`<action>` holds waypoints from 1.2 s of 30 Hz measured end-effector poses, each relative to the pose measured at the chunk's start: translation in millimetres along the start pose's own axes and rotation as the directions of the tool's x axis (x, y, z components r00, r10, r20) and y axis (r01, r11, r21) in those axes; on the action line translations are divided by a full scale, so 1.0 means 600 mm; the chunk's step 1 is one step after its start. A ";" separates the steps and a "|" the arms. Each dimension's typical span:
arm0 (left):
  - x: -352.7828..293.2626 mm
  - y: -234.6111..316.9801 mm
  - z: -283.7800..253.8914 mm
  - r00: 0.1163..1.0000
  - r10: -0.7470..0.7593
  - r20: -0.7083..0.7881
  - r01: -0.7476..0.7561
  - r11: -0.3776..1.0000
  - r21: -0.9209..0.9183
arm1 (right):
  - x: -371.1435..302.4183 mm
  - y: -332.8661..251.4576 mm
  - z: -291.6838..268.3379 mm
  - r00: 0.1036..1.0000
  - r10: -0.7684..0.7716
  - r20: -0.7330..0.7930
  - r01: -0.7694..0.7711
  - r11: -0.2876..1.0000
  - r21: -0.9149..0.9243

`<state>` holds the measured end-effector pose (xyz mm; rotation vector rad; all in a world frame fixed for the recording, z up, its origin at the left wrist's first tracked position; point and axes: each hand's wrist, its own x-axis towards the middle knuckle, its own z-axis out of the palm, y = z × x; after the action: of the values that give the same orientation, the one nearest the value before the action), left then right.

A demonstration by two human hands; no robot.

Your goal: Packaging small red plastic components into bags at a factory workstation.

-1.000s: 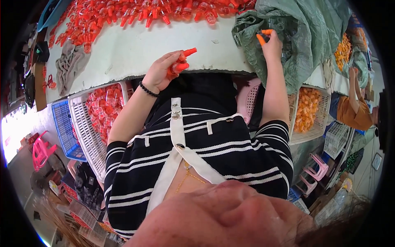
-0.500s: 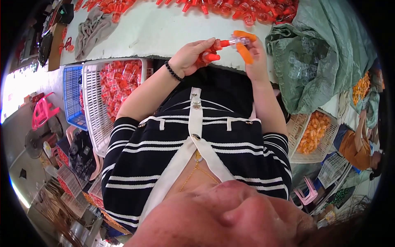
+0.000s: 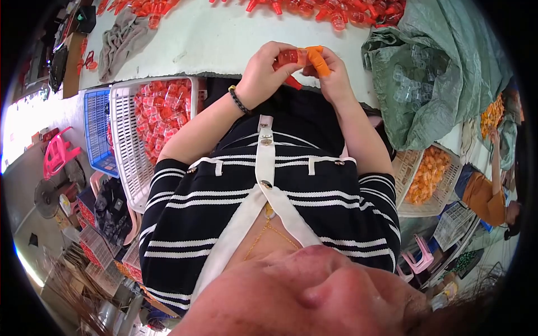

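Head view: L hand [image 3: 265, 71] fingers wrapped round red-and-clear plastic piece [image 3: 289, 57], R hand [image 3: 332, 78] fingers, in orange sleeves [image 3: 319, 61], pinching its R end; held up nr surface [image 3: 216, 42] edge.
Handling (est.): v. light, stiff, smooth, prob. slippery; clear wall may crack if squeezed hard. Best hold: round red body, thumb opp. fingers. 2nd red tip [image 3: 293, 83] pokes out below.

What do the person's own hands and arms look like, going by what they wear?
The left hand has a dark, ring-shaped bracelet at its wrist, with a small yellowish piece on it. The right hand wears bright orange, tube-shaped finger covers; no bracelet shows there. Both upper arms have short black knit-looking sleeves with white stripes.
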<state>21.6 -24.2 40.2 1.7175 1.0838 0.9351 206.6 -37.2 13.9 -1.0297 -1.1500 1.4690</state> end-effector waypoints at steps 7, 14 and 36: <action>0.000 -0.006 0.005 0.952 0.305 0.040 -0.300 0.890 0.345 | -0.004 0.013 -0.015 0.974 0.227 0.015 -0.227 0.972 0.066; 0.012 -0.059 -0.023 0.784 -0.574 0.237 0.562 0.495 -0.663 | -0.015 -0.015 -0.152 0.883 -0.288 -0.369 -0.038 0.742 -0.669; 0.022 0.000 -0.001 0.741 -0.667 0.077 0.538 0.520 -0.663 | -0.006 -0.064 0.024 0.952 -0.280 0.120 0.304 0.856 -0.418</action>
<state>25.3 -11.8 42.5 0.5796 1.1756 0.8644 200.4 -40.0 54.5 -1.0528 -1.6451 1.0244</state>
